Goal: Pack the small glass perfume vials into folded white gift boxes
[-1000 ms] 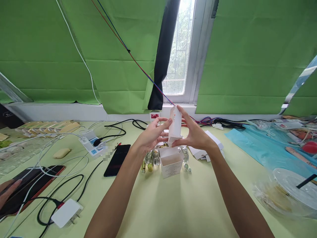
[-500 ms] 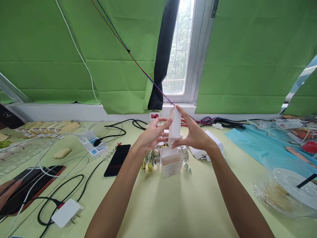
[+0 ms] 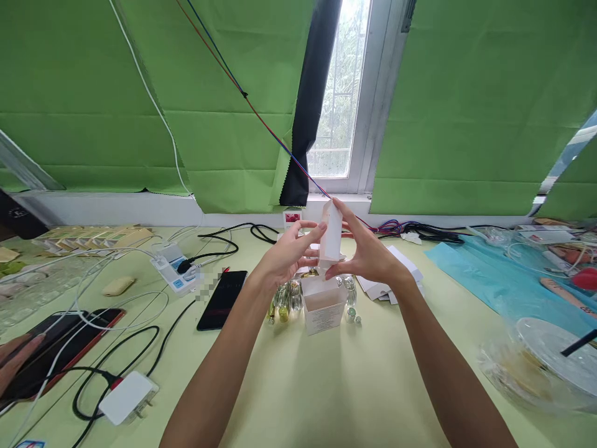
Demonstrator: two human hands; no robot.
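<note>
Between my two hands a small white cardboard box (image 3: 331,231) is held upright, a little above the table. My right hand (image 3: 361,246) grips it from the right, with fingertips at its top and the thumb near its bottom. From the left, my left hand (image 3: 295,250) touches its side with the thumb; the other fingers curl behind and are partly hidden. Below stands a larger open white box (image 3: 323,310) with small print on its front. Several small glass bottles (image 3: 295,295) stand beside and behind it, with a gold cap (image 3: 283,313) in front.
Flattened white cartons (image 3: 396,274) lie to the right. A black phone (image 3: 222,300) and a power strip (image 3: 173,269) with cables are at the left. Another person's hand (image 3: 18,361) rests on a tablet-like device (image 3: 69,348). A lidded plastic cup (image 3: 545,354) lies at the right.
The small box has turned slightly between my fingers, showing more of its smooth side. Both hands stay in nearly the same place, and the view has shifted very slightly.
</note>
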